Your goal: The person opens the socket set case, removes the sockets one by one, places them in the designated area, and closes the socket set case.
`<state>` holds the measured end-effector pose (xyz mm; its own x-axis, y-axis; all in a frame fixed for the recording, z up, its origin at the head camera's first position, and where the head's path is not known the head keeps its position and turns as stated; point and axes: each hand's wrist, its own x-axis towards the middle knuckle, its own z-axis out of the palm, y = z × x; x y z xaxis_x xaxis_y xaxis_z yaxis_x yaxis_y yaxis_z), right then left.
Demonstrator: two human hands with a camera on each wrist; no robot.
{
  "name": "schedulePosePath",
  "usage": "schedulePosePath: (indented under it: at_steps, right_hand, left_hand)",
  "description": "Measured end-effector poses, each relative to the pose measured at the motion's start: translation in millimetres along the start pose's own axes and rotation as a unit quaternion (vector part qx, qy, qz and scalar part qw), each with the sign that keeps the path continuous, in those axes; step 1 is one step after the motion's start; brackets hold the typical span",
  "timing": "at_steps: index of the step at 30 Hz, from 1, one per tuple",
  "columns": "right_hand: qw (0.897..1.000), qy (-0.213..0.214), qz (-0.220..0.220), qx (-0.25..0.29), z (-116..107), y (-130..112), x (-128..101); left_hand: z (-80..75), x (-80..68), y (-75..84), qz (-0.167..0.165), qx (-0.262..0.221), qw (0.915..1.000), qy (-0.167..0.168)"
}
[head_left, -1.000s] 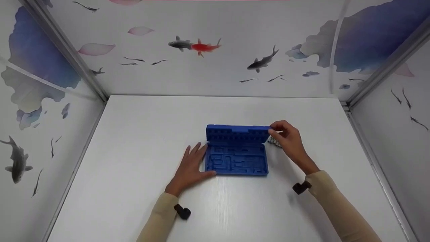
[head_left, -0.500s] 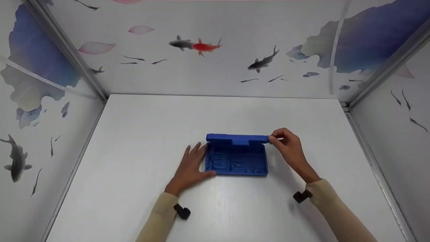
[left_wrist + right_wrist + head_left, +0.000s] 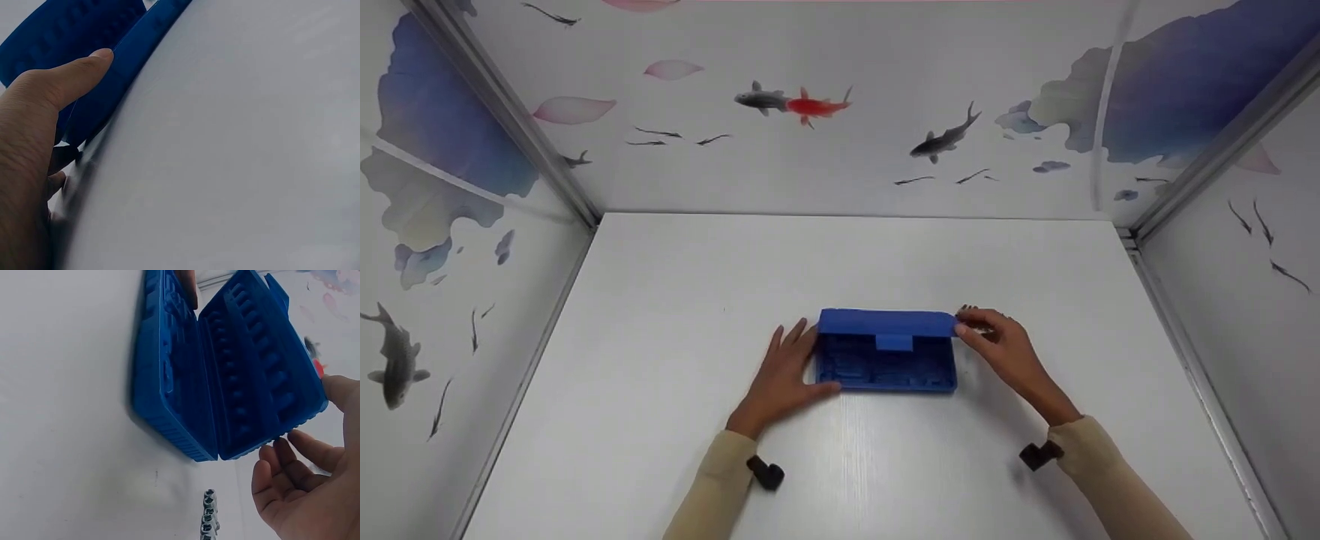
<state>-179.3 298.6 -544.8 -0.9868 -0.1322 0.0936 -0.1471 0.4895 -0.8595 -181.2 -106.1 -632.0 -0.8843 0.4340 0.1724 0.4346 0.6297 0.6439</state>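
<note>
- Centrally, the blue case [image 3: 886, 352] lies near the middle of the white table [image 3: 660, 300], its lid [image 3: 887, 322] tilted well down over the moulded base but not shut; the right wrist view shows a clear wedge of gap between the two halves.
- On the case's right corner, the right hand [image 3: 997, 346] holds the edge of the lid between thumb and fingertips [image 3: 270, 464], fingers only lightly bent, so it reads as a light pinch on the lid, not a full grasp.
- Against the case's left side, the left hand [image 3: 784, 375] lies flat on the table with fingers straight, its thumb [image 3: 79, 73] pressed along the base's front edge to steady it.
- Just beyond the case's right end, a short row of small metal sockets [image 3: 208, 517] lies on the table, outside the case.
- Judging by the lid's angle, the step in hand looks like closing the case: the next move would call for lowering the lid the rest of the way and pressing near the front tab [image 3: 894, 342] until it seats, while the left hand keeps the base from sliding.
</note>
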Motion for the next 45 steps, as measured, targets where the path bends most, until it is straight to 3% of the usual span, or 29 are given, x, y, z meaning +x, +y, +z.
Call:
schedulePosePath:
  at_steps: [6, 12, 22, 33, 38, 45]
  right_hand:
    - [1.000, -0.024, 0.012, 0.001, 1, 1, -5]
    - [0.999, -0.035, 0.016, 0.020, 4, 7, -9]
    - [0.999, -0.047, 0.008, 0.022, 8, 12, -15]
    - [0.997, -0.048, 0.011, 0.052, 13, 17, -20]
    - [0.997, -0.055, -0.005, 0.053, 14, 21, -22]
    - [0.994, -0.072, 0.002, 0.077, 17, 29, -24]
  left_hand:
    - [-5.2, 1.5, -0.6, -0.014, -0.018, 0.9995, -0.023]
    - [-18.7, 2.9, 3.6, -0.052, -0.094, 0.9929, -0.049]
    - [-33.6, 9.3, 7.8, -0.066, -0.229, 0.9690, -0.064]
    - [-36.4, 9.5, 16.3, -0.110, -0.225, 0.9652, -0.075]
    - [-35.2, 12.9, 16.5, -0.102, -0.222, 0.9664, -0.081]
    - [-28.7, 11.4, 10.7, -0.066, -0.204, 0.9740, -0.073]
